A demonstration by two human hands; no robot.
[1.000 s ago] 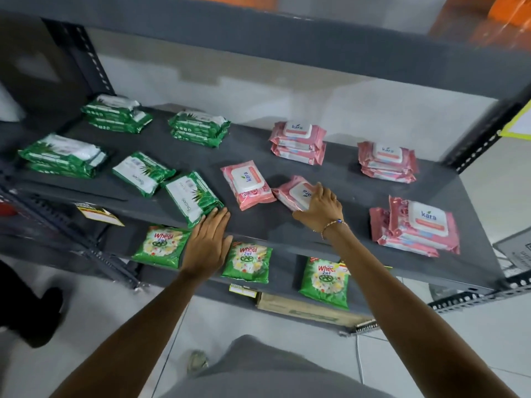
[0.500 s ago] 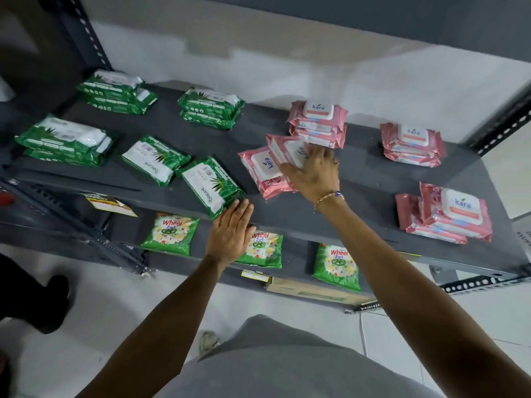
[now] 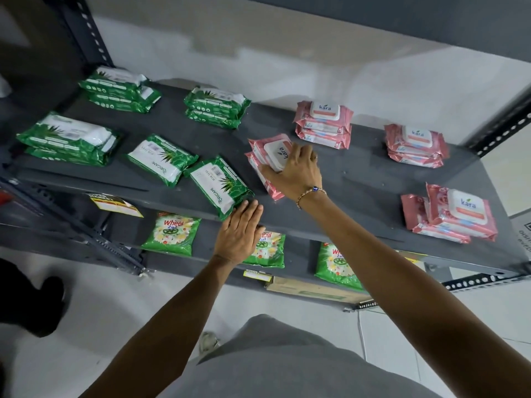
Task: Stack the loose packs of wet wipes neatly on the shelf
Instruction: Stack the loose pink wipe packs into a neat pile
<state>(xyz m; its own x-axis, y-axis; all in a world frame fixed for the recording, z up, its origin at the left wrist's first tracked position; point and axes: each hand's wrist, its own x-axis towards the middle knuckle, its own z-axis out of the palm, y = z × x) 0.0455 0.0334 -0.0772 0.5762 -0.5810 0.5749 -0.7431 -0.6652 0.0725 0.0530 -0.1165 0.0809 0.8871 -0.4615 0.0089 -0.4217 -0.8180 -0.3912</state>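
On the dark grey shelf (image 3: 359,179), my right hand (image 3: 296,170) grips a pink wipes pack (image 3: 273,150) that lies on top of a second pink pack (image 3: 263,179). Neat pink stacks stand behind it (image 3: 324,124), at the back right (image 3: 416,145) and at the front right (image 3: 451,215). My left hand (image 3: 240,234) lies flat with fingers together on the shelf's front edge, touching the corner of a loose green wipes pack (image 3: 219,186). Another loose green pack (image 3: 162,159) lies left of it. Green stacks sit at the far left (image 3: 69,140), back left (image 3: 120,91) and back middle (image 3: 217,106).
A lower shelf holds green detergent pouches (image 3: 172,232) and a flat cardboard box (image 3: 313,288). Perforated steel uprights (image 3: 86,27) frame the rack, with a white wall behind. Yellow price tags (image 3: 115,202) hang on the front edge. A dark shoe (image 3: 31,305) is on the floor at left.
My right hand lifted the pink pack from the shelf front and set it onto the other loose pink pack. My left hand stayed at the front edge by the green pack.
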